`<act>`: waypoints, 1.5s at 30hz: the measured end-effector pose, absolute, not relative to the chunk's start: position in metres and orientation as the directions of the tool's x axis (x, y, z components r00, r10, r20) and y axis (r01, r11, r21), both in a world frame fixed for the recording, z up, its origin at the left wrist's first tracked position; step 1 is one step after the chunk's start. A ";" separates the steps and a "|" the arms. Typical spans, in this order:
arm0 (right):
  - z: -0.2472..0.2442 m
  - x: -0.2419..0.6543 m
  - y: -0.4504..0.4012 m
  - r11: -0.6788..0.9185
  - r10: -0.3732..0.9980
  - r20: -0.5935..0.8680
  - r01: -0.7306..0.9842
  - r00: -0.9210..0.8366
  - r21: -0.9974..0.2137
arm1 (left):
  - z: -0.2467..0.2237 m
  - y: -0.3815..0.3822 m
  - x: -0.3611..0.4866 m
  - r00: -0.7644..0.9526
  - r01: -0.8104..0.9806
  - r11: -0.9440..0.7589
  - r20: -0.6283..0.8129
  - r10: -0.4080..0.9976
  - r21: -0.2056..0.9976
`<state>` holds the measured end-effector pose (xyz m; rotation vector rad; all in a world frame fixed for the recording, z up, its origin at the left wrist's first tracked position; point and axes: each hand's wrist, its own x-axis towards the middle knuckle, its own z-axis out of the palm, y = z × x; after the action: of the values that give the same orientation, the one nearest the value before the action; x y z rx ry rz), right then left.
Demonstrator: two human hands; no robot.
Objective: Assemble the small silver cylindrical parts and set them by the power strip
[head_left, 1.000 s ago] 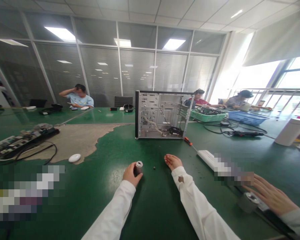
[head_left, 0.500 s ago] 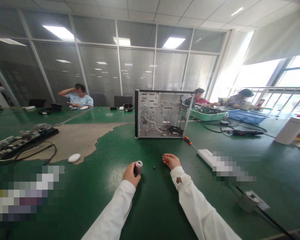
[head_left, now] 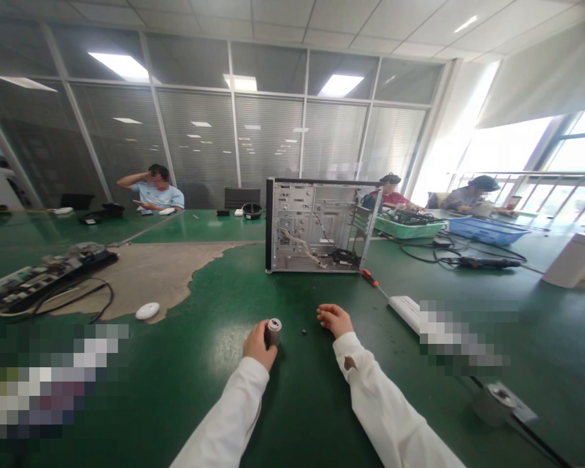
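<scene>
Since the earlier frame, the right hand (head_left: 337,321) has come slightly nearer to the small dark piece (head_left: 304,331), and another person's hand has left the right side. Its fingers are half bent; I cannot tell if they pinch something. The left hand (head_left: 258,346) grasps the upright metal cylinder (head_left: 273,333) on the table (head_left: 292,403). Beyond, the open computer case (head_left: 269,227) contains wires (head_left: 297,243); the green basket (head_left: 409,231) carries cables (head_left: 405,217).

Left hand (head_left: 259,346) on a canister (head_left: 273,332)
Right hand (head_left: 335,320), fingers curled, hovers near a small part (head_left: 304,331); beyond stands an open case (head_left: 322,227).
</scene>
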<state>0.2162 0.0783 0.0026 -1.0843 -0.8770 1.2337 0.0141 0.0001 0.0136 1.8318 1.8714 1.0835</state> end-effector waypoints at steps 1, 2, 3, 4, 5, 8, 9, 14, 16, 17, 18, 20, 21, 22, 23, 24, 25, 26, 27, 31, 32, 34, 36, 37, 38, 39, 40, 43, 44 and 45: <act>0.004 0.215 0.077 0.013 0.987 -0.030 -0.266 0.158 -0.964 | 0.013 0.000 0.014 -0.134 0.720 -0.103 0.283 0.950 0.686; 0.006 0.214 0.075 0.032 0.985 -0.012 -0.252 0.170 -0.967 | 0.014 0.000 0.014 -0.135 0.722 -0.101 0.282 0.950 0.684; 0.008 0.213 0.073 0.053 0.983 0.008 -0.238 0.185 -0.970 | 0.014 0.000 0.014 -0.138 0.725 -0.096 0.280 0.950 0.683; 0.010 0.213 0.072 0.077 0.979 0.030 -0.227 0.203 -0.971 | 0.015 -0.001 0.015 -0.144 0.726 -0.088 0.276 0.950 0.682; 0.013 0.213 0.070 0.101 0.974 0.052 -0.217 0.222 -0.971 | 0.016 -0.002 0.015 -0.146 0.726 -0.084 0.273 0.951 0.682; 0.021 0.211 0.063 0.159 0.960 0.105 -0.199 0.260 -0.967 | 0.018 -0.004 0.016 -0.144 0.708 -0.092 0.270 0.952 0.700; 0.023 0.209 0.061 0.175 0.957 0.121 -0.191 0.263 -0.966 | 0.018 -0.004 0.016 -0.148 0.696 -0.098 0.276 0.950 0.711; 0.032 0.192 0.041 0.242 0.960 0.222 -0.104 0.171 -0.965 | 0.013 0.000 0.017 -0.213 0.632 -0.094 0.289 0.933 0.769; 0.033 0.182 0.032 0.293 0.953 0.288 -0.048 0.090 -0.955 | 0.012 0.001 0.017 -0.218 0.612 -0.096 0.284 0.934 0.785; 0.034 0.178 0.027 0.328 0.944 0.327 -0.010 0.046 -0.945 | 0.012 0.001 0.016 -0.213 0.604 -0.105 0.286 0.934 0.790; 0.034 0.174 0.022 0.363 0.932 0.363 0.031 0.004 -0.931 | 0.013 0.001 0.016 -0.207 0.596 -0.116 0.292 0.934 0.795; 0.034 0.165 0.013 0.416 0.909 0.409 0.117 -0.077 -0.902 | 0.015 0.000 0.015 -0.196 0.579 -0.141 0.305 0.932 0.803; 0.033 0.161 0.009 0.427 0.903 0.413 0.155 -0.116 -0.891 | 0.016 0.000 0.015 -0.197 0.571 -0.146 0.308 0.931 0.808; 0.031 0.157 0.005 0.434 0.899 0.410 0.190 -0.152 -0.881 | 0.018 -0.001 0.014 -0.201 0.564 -0.146 0.307 0.930 0.813; 0.029 0.153 0.002 0.438 0.896 0.403 0.224 -0.186 -0.870 | 0.019 -0.002 0.014 -0.200 0.558 -0.146 0.303 0.932 0.817; 0.027 0.149 0.000 0.442 0.893 0.395 0.257 -0.216 -0.859 | 0.021 -0.002 0.015 -0.198 0.551 -0.144 0.296 0.934 0.822; 0.025 0.146 -0.003 0.448 0.890 0.389 0.290 -0.240 -0.846 | 0.023 -0.003 0.015 -0.192 0.540 -0.141 0.284 0.939 0.830; 0.024 0.143 -0.004 0.456 0.885 0.386 0.320 -0.259 -0.830 | 0.024 -0.004 0.016 -0.181 0.526 -0.139 0.270 0.946 0.839; 0.023 0.142 -0.006 0.466 0.881 0.388 0.346 -0.272 -0.814 | 0.026 -0.005 0.016 -0.167 0.512 -0.135 0.253 0.953 0.848; 0.026 0.144 -0.012 0.490 0.868 0.392 0.406 -0.304 -0.771 | 0.031 -0.010 0.018 -0.127 0.501 -0.112 0.201 0.971 0.858; 0.029 0.146 -0.015 0.489 0.869 0.383 0.422 -0.314 -0.763 | 0.032 -0.011 0.019 -0.127 0.502 -0.109 0.198 0.972 0.858; 0.033 0.152 -0.022 0.482 0.871 0.357 0.455 -0.337 -0.748 | 0.033 -0.012 0.020 -0.129 0.472 -0.105 0.186 0.974 0.875; 0.037 0.161 -0.031 0.473 0.875 0.332 0.483 -0.351 -0.736 | 0.034 -0.013 0.021 -0.128 0.418 -0.102 0.170 0.977 0.903; 0.039 0.166 -0.037 0.468 0.878 0.324 0.495 -0.352 -0.732 | 0.034 -0.013 0.021 -0.127 0.396 -0.103 0.165 0.978 0.912; 0.040 0.172 -0.042 0.462 0.882 0.317 0.505 -0.349 -0.729 | 0.033 -0.012 0.022 -0.129 0.383 -0.105 0.166 0.978 0.918; 0.041 0.179 -0.049 0.454 0.886 0.313 0.513 -0.341 -0.729 | 0.032 -0.011 0.022 -0.132 0.380 -0.111 0.173 0.976 0.918; 0.042 0.187 -0.055 0.445 0.892 0.313 0.517 -0.325 -0.731 | 0.031 -0.010 0.022 -0.148 0.385 -0.113 0.183 0.972 0.916; 0.040 0.217 -0.075 0.399 0.917 0.329 0.510 -0.225 -0.762 | 0.026 -0.006 0.022 -0.161 0.389 -0.119 0.194 0.968 0.913; 0.039 0.229 -0.082 0.369 0.928 0.342 0.513 -0.150 -0.775 | 0.023 -0.005 0.021 -0.162 0.393 -0.120 0.197 0.967 0.912; 0.037 0.243 -0.089 0.323 0.934 0.353 0.526 -0.046 -0.786 | 0.021 -0.004 0.021 -0.162 0.396 -0.122 0.199 0.967 0.910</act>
<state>0.2433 -0.0890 0.0366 -1.3250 -1.7018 0.5776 0.0211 -0.0037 0.0214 1.5284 1.5740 1.2749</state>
